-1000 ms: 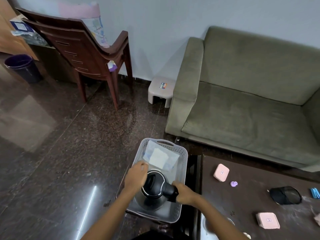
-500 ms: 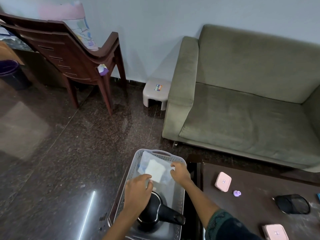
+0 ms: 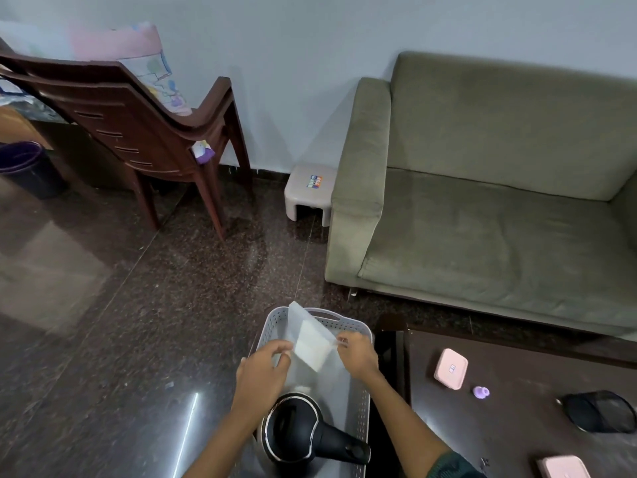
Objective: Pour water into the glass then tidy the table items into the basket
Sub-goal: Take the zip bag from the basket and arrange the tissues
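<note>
Right hand [image 3: 356,351]: fingertips pinched shut on the right edge of the clear plastic packet [image 3: 312,339], holding it above the basket.
Left hand [image 3: 263,369]: thumb and fingers closed on the packet's lower left edge.
Packet: translucent pouch with a white square pad inside, tilted, its far corner raised over the basket's far rim; blurred.
Kettle [image 3: 296,429]: black lid and black handle over a steel body, standing in the near end of the basket, handle pointing right, just below the hands.
Basket [image 3: 362,401]: pale grey plastic, perforated walls, slot handle at the far end; sits on the dark floor just left of the table.
Table [image 3: 517,381]: dark brown top carrying 2 pink cases [image 3: 451,368], 1 small purple piece [image 3: 481,392] and a black mesh item [image 3: 598,411].
Beyond: green sofa [image 3: 482,201], brown chair [image 3: 144,132], small grey stool [image 3: 308,193].
</note>
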{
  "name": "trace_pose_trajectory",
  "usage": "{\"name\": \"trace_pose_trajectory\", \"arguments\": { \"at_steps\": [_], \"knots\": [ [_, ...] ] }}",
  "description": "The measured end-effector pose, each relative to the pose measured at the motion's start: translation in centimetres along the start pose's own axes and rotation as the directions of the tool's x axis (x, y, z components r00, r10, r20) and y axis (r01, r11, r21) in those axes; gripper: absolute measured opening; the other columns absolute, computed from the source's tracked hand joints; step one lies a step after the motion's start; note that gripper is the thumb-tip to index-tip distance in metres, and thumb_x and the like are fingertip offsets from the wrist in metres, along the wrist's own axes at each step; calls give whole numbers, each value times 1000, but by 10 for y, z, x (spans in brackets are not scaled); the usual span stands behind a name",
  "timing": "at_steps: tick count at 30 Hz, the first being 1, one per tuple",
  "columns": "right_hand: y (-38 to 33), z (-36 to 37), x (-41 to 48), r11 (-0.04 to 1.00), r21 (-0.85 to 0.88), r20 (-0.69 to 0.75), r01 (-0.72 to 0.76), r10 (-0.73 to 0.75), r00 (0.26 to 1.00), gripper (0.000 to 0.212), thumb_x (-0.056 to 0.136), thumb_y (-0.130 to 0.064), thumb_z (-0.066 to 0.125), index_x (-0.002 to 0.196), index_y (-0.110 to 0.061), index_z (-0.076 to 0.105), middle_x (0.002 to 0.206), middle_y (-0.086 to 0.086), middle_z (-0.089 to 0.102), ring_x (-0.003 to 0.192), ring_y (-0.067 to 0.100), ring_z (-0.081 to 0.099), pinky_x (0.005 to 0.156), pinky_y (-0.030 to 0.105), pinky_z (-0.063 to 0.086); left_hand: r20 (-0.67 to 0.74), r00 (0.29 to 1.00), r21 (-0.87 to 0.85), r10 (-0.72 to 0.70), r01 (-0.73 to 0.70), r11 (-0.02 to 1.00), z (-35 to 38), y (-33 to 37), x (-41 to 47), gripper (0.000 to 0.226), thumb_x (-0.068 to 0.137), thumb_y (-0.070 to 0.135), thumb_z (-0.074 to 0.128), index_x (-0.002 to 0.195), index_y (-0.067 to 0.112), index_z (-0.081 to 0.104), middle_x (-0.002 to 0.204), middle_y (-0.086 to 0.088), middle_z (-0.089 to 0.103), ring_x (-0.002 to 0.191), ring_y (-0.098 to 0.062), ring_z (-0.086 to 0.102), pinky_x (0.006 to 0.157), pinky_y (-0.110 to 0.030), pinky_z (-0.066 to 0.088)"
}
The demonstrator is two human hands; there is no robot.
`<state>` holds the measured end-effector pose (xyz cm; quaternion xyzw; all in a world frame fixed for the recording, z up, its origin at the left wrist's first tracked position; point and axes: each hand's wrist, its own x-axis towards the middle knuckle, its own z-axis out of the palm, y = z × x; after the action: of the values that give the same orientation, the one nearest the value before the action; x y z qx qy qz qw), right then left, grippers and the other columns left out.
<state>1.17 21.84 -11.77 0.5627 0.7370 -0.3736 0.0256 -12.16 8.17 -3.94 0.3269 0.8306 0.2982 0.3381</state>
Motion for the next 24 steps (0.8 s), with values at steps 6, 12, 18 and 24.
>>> {"name": "trace_pose_trajectory", "arguments": {
  "at_steps": [6,12,18,24],
  "knots": [
    [-7,-53,-53,936,318,-207,149,-85,975,18,79,2,59,89,-5,73,78,3,68,75,14,62,61,18,43,4,999,-56,35,-35,998,-4,32,5,23,91,17,51,108,19,66,115,1,67,110,-17,59,95,-29,42],
    [-8,-95,-130,776,576,-286,257,-103,953,25,81,5,63,74,-18,69,73,-7,68,62,-9,57,65,11,43,54,998,-413,-19,40,910,3,68,-20,43,90,18,58,130,14,46,120,-6,56,110,-23,53,87,-22,43],
    [7,-127,-212,573,770,-291,280,-74,954,19,86,1,60,79,-13,70,75,-4,70,70,3,61,65,12,47,476,878,-741,44,373,558,27,89,-60,36,88,20,61,122,9,57,111,-8,70,95,-24,69,88,-43,52],
    [58,-160,-253,290,954,-98,72,77,992,36,96,-28,43,81,-10,70,82,14,66,76,22,59,73,31,48,624,748,-745,225,483,460,76,118,-105,42,84,12,60,125,11,55,124,-13,64,113,-29,61,91,-40,53]
  ]
}}
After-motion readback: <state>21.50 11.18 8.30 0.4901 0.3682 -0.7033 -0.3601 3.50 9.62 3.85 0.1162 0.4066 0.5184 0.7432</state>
